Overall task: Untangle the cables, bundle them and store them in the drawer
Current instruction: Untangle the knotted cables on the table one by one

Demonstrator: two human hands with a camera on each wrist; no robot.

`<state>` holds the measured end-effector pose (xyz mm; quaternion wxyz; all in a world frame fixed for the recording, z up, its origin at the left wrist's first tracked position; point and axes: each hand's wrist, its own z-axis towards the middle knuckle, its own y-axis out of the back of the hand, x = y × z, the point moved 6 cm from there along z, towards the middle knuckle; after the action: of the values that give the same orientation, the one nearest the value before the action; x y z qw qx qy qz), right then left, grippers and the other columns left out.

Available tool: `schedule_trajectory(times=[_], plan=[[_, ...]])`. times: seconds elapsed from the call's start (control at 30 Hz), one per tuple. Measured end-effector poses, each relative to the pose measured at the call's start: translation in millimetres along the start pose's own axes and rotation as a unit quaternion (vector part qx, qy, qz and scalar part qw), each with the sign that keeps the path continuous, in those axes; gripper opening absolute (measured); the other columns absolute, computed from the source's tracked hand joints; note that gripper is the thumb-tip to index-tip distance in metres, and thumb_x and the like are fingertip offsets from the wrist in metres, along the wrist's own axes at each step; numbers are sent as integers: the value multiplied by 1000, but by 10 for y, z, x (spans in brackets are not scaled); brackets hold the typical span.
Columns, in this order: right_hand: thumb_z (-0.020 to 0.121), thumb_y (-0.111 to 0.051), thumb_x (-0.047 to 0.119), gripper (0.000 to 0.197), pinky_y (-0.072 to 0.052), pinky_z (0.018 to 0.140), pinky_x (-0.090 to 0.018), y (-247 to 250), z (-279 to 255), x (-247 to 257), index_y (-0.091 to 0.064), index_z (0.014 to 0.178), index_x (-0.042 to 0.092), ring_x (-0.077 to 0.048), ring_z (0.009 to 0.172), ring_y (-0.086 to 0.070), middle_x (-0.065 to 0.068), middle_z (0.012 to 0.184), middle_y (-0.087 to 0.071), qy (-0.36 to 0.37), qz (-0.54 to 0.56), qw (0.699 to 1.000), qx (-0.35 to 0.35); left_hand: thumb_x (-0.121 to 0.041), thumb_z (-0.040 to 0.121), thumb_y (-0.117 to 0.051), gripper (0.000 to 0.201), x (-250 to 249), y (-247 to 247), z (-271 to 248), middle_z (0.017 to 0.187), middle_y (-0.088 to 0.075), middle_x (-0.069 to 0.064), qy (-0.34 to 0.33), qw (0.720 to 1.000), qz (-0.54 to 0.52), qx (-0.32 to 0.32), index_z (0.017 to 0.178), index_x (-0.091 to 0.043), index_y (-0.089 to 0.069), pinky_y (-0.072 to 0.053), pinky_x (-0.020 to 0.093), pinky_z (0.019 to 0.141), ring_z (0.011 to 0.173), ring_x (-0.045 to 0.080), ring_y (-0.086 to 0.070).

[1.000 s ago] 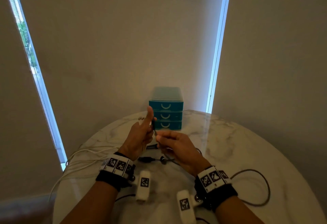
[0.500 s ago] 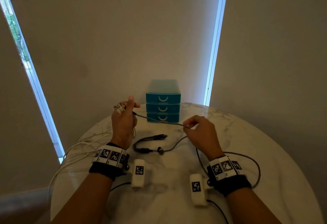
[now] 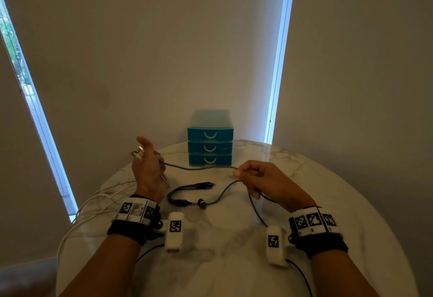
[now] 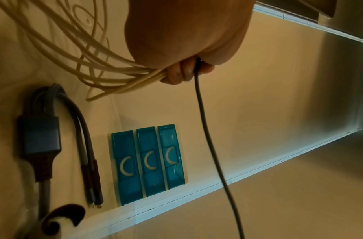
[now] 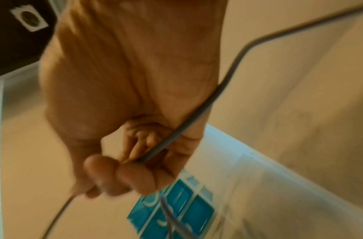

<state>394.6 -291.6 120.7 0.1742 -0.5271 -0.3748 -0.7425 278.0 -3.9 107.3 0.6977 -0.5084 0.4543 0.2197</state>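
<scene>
My left hand is raised at the table's left and grips a bunch of white cables together with one end of a grey cable. That grey cable stretches rightwards to my right hand, which pinches it between thumb and fingers. Below the right hand the cable loops back onto the marble table, ending near a dark multi-plug adapter. A teal three-drawer unit stands at the table's far edge, all drawers closed.
White cables trail off the table's left edge. The wall and bright window strips stand behind the drawers. The wrist cameras' black leads run along the near table.
My hands, close together a second ago, have drawn apart: the left went left and up, the right went right, and the grey cable now spans between them.
</scene>
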Motion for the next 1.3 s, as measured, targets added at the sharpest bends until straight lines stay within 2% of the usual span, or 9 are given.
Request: schedule_trajectory(times=[0.1, 0.23, 0.37, 0.53, 0.73, 0.87, 1.0, 1.13, 1.3], plan=[[107, -62, 38, 26, -47, 58, -20, -171, 56, 76, -76, 111, 17, -2, 60, -55, 15, 80, -70, 28, -37, 999, -2, -69, 99, -53, 57, 7, -109, -53, 54, -45, -6, 16, 999, -21, 36, 67, -22, -48, -41, 23, 50, 51, 8, -42], [106, -45, 64, 46, -51, 92, -23, -608, 53, 125, -81, 115, 35, 5, 101, -63, 22, 120, -71, 31, -175, 978, 106, -58, 102, -57, 51, 12, -249, -152, 55, -42, -4, 45, 991, -71, 100, 71, -19, -51, -59, 25, 56, 47, 6, -45], [112, -46, 45, 33, -48, 84, -25, -661, 145, 9, -71, 109, 22, -7, 94, -58, 11, 108, -64, -54, -148, 985, 72, -55, 104, -57, 47, -57, -295, -177, 56, -35, -6, 50, 982, -57, 172, 68, -25, -52, -24, 19, 35, 41, 4, -27], [102, -68, 46, 24, -48, 82, -20, -736, 211, -5, -69, 105, 23, -1, 92, -61, 12, 104, -69, 5, -215, 976, 9, -51, 95, -75, 36, -74, -407, -379, 61, -36, -3, -18, 953, 112, 280, 74, -26, -60, -22, 26, 45, 49, 11, -26], [91, -77, 59, 37, -48, 52, -21, -182, 22, 45, -72, 96, 22, -6, 52, -59, 4, 73, -71, -69, -188, 978, 50, -32, 89, -87, 36, -302, -38, 1, 58, -49, -5, -52, 995, 76, 35, 70, -27, -57, -34, 24, 43, 43, 8, -37], [95, -74, 52, 37, -42, 52, -26, 190, -154, 128, -74, 95, 14, -14, 50, -48, -2, 65, -63, -54, -96, 993, 38, -35, 85, -89, 34, -381, 290, 285, 63, -49, -2, -70, 995, 16, -62, 73, -29, -57, -34, 28, 47, 49, 13, -39], [92, -75, 46, 32, -40, 55, -23, 116, -223, 258, -80, 109, 19, -12, 57, -52, 3, 82, -73, -33, -10, 997, 73, -39, 84, -89, 33, -336, 207, 249, 71, -55, -3, -97, 994, 25, -42, 78, -29, -59, -40, 30, 57, 58, 13, -45], [89, -86, 36, 17, -55, 77, -21, -144, -190, 257, -84, 105, 30, -7, 97, -72, 13, 111, -80, -51, -144, 976, 154, -37, 90, -86, 25, -298, -66, 54, 64, -53, -6, -101, 991, 57, 64, 81, -30, -63, -38, 24, 49, 52, 10, -40], [76, -93, 52, 42, -57, 102, -38, -480, -122, 63, -79, 113, 40, -11, 103, -71, 16, 112, -77, -104, -248, 934, 235, -40, 89, -87, 23, -247, -216, -103, 68, -58, -9, -133, 980, 86, 117, 87, -28, -68, -41, 24, 58, 58, 9, -46]])
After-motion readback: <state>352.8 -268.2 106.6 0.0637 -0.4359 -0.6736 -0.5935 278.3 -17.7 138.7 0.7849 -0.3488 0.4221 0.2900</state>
